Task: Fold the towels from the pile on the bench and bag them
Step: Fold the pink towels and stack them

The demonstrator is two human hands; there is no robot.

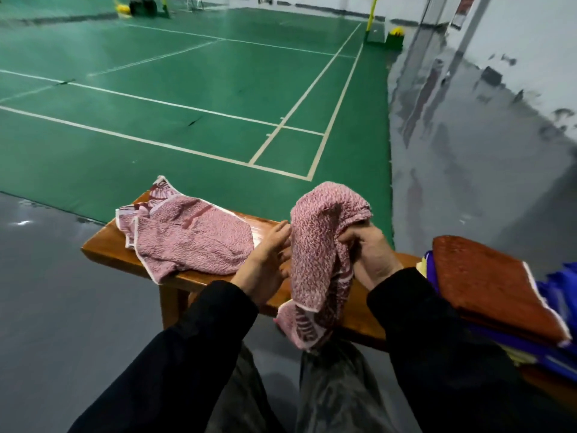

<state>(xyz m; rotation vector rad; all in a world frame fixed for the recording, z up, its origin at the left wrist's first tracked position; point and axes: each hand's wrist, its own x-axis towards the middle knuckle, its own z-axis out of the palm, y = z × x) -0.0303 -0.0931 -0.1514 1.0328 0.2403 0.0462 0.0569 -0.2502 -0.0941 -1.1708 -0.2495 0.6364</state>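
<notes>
A pink towel (315,254) hangs bunched above the wooden bench (106,245), its lower end drooping past the front edge. My right hand (368,251) grips its upper part with curled fingers. My left hand (268,260) is beside the towel's left edge with its fingers extended, touching the cloth. A second pink towel (187,239) lies crumpled on the bench to the left. On the right a folded brown towel (490,285) tops a stack on a blue bag (559,295).
The bench stands on a grey floor (46,292) at the edge of a green badminton court (187,104). A grey wall (499,89) runs along the right. My dark trouser legs (327,385) are below the bench's front edge.
</notes>
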